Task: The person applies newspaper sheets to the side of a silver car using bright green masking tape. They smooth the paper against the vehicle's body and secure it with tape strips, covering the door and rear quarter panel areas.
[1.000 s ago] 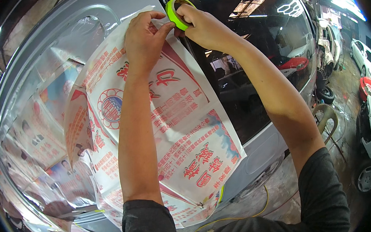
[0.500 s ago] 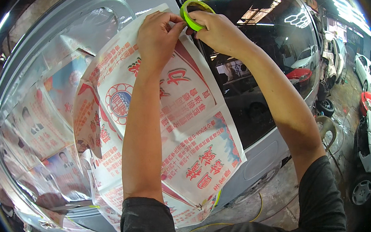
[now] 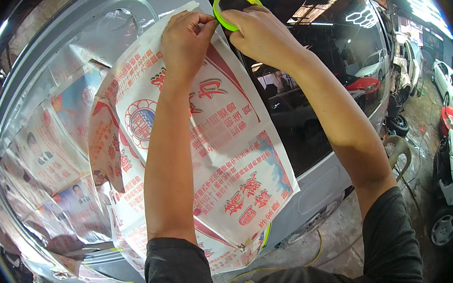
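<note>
A large sheet of newspaper [image 3: 224, 115] with red and pink print hangs over the side of a silver-grey vehicle [image 3: 323, 187]. At its top edge is my left hand [image 3: 189, 43], thumb and fingers pinched together; what lies between them is hidden. Close to those fingertips, my right hand [image 3: 262, 35] grips a roll of bright yellow-green masking tape [image 3: 218, 10], its thumb at the ring's opening. The roll sits at the boundary between the paper and the dark window glass [image 3: 293, 109].
More newspaper sheets [image 3: 36, 156] under clear plastic film cover the vehicle to the left. A yellow cable [image 3: 320, 248] runs along the concrete floor. To the right stand a chair [image 3: 397, 152], a loose wheel [image 3: 397, 125] and a white car [image 3: 451, 193].
Both hands have shifted slightly left, and the tape roll has moved left with my right hand and turned to show more of its ring. The newspaper's upper edge has shifted slightly left too.
</note>
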`<state>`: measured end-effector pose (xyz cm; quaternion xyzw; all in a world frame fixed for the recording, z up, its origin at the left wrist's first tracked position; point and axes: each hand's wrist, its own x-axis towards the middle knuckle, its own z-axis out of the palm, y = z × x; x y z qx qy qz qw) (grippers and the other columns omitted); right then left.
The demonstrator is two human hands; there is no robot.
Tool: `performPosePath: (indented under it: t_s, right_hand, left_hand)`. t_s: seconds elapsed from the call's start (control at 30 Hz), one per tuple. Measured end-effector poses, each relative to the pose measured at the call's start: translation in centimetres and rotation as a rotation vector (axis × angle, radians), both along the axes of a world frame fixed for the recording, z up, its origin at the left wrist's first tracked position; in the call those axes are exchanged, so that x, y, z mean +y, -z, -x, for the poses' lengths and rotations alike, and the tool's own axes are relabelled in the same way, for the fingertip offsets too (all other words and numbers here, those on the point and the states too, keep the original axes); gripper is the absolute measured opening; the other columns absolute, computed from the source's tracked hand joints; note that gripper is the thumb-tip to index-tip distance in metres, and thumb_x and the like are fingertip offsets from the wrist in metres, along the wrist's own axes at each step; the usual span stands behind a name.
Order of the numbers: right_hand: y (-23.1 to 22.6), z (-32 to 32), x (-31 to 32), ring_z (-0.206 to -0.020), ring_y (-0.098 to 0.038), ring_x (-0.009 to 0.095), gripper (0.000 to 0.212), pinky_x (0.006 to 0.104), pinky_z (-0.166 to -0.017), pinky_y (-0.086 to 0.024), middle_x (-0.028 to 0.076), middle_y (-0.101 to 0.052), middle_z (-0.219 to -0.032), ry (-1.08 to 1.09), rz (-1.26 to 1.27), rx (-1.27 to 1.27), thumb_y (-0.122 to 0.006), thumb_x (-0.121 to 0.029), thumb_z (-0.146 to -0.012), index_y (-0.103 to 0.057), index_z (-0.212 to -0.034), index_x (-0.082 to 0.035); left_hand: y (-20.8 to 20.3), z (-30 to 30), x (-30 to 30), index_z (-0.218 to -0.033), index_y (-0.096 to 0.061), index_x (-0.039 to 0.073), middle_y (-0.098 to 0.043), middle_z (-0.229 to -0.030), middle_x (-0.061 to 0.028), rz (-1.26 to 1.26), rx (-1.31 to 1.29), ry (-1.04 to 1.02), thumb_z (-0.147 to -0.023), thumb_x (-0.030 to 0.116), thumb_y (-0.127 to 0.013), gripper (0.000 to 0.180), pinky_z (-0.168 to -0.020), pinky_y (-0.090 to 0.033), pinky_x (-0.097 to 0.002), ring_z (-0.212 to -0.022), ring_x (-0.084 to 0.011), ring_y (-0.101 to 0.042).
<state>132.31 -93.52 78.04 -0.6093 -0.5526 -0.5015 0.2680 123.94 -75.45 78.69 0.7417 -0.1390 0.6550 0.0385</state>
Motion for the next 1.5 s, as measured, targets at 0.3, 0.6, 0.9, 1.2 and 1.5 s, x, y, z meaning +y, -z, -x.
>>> performPosePath:
  t_s: [0.3,0.6,0.9,1.2,1.5]
  right_hand:
    - [-0.3,0.1,1.2,-0.092,-0.071,0.041,0.026,0.0513,-0.083,-0.056,0.023,-0.073,-0.095,0.0,-0.098,0.186,-0.059,-0.021,-0.092,-0.067,-0.11,-0.004]
    - [-0.1,0.2,1.4,-0.1,-0.068,0.044,0.027,0.0508,-0.088,-0.053,0.025,-0.072,-0.104,-0.165,-0.052,0.268,-0.06,-0.016,-0.093,-0.063,-0.113,0.0]
    - [5.5,6.4,-0.6,-0.086,-0.071,0.034,0.044,0.0482,-0.083,-0.055,0.014,-0.071,-0.093,-0.258,-0.268,-0.145,-0.067,-0.013,-0.089,-0.056,-0.132,-0.007]
    - [10.9,7.8,-1.3,-0.076,-0.071,0.039,0.04,0.0457,-0.068,-0.058,0.023,-0.064,-0.098,-0.193,-0.202,0.444,-0.062,-0.013,-0.095,-0.058,-0.133,-0.003]
    - [6.2,1.8,-1.5,-0.09,-0.075,0.035,0.038,0.0454,-0.08,-0.06,0.021,-0.074,-0.105,-0.064,0.063,0.542,-0.053,-0.014,-0.099,-0.067,-0.134,-0.012]
  left_hand:
    - [-0.1,0.2,0.3,-0.102,-0.07,0.002,-0.07,-0.102,-0.0082,0.082,0.064,0.017,-0.095,0.02,-0.07,0.019,-0.081,-0.052,-0.0308,-0.09,-0.0183,-0.064]
    - [-0.4,0.0,0.2,-0.111,-0.07,0.002,-0.068,-0.107,-0.0057,0.074,0.051,0.165,-0.091,0.014,-0.08,0.025,-0.08,-0.052,-0.028,-0.089,-0.0155,-0.063]
    - [0.3,-0.2,0.4,-0.093,-0.062,0.003,-0.068,-0.097,-0.0126,-0.149,-0.12,0.005,-0.091,0.009,-0.068,0.008,-0.087,-0.052,-0.0447,-0.098,-0.0361,-0.063]
    - [-1.9,-0.1,0.2,-0.098,-0.061,0.004,-0.067,-0.103,-0.0157,-0.224,0.043,-0.303,-0.099,0.013,-0.061,0.01,-0.087,-0.052,-0.0482,-0.1,-0.0381,-0.063]
    - [-6.8,-0.1,-0.1,-0.104,-0.067,0.008,-0.07,-0.105,-0.0153,-0.119,0.216,-0.547,-0.099,0.026,-0.06,0.021,-0.086,-0.053,-0.0489,-0.1,-0.0389,-0.067]
